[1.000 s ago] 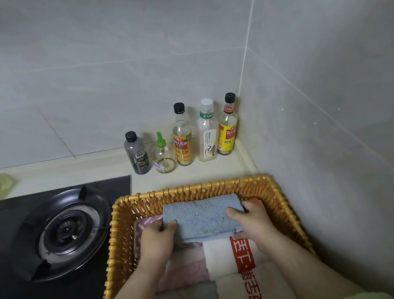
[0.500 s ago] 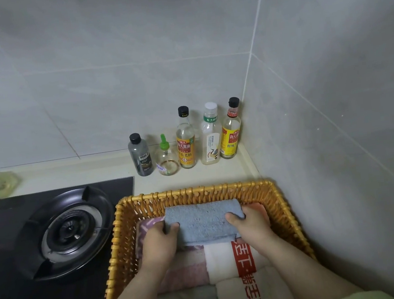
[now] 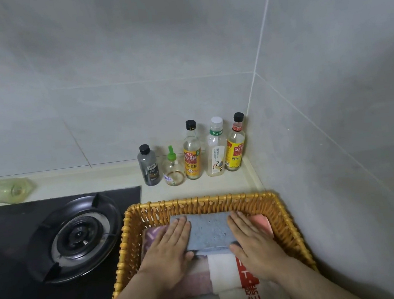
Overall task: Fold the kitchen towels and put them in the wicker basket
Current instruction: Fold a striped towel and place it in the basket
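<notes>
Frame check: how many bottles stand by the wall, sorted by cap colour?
Black-capped bottles: 3
Green-capped bottle: 1
White-capped bottle: 1
Total: 5

Beyond our fingers (image 3: pixel 180 231) we see a row along the tiled wall (image 3: pixel 111 110): grey bottle (image 3: pixel 149 166), green-topped cruet (image 3: pixel 173 171), yellow-labelled bottle (image 3: pixel 192 153), white-capped bottle (image 3: pixel 216 150), corner bottle (image 3: pixel 236 144); left of the fingers sits the gas burner (image 3: pixel 77 237) on the black hob (image 3: pixel 1 223); beyond it, far left, lies a pale green wrapper (image 3: pixel 2 190).
</notes>
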`<state>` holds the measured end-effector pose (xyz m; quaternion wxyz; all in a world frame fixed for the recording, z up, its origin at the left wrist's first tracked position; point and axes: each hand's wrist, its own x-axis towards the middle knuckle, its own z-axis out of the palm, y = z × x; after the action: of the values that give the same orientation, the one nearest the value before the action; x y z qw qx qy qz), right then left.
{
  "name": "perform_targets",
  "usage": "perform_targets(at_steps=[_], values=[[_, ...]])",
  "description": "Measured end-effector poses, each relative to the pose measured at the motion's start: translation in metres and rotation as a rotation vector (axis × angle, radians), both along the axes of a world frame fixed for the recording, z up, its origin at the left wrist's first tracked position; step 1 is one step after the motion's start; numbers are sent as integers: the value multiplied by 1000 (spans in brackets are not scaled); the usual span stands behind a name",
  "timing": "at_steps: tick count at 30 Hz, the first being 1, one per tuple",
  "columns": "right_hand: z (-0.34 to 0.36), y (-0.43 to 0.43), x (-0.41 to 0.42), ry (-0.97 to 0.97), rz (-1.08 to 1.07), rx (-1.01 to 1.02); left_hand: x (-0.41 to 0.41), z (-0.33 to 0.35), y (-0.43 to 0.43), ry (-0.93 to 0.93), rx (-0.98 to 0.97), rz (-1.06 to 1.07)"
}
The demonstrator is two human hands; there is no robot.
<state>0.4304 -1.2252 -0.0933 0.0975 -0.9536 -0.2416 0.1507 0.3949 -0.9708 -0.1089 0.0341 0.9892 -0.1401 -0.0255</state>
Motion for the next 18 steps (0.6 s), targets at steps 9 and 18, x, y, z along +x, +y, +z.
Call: perform_targets(at_steps=[9,18], values=[[-22,-1,9,8,35,-40,6,-12,2,218,-21,46],[-31,6,14,36,-24,-84,19,-14,1,281,47,40]])
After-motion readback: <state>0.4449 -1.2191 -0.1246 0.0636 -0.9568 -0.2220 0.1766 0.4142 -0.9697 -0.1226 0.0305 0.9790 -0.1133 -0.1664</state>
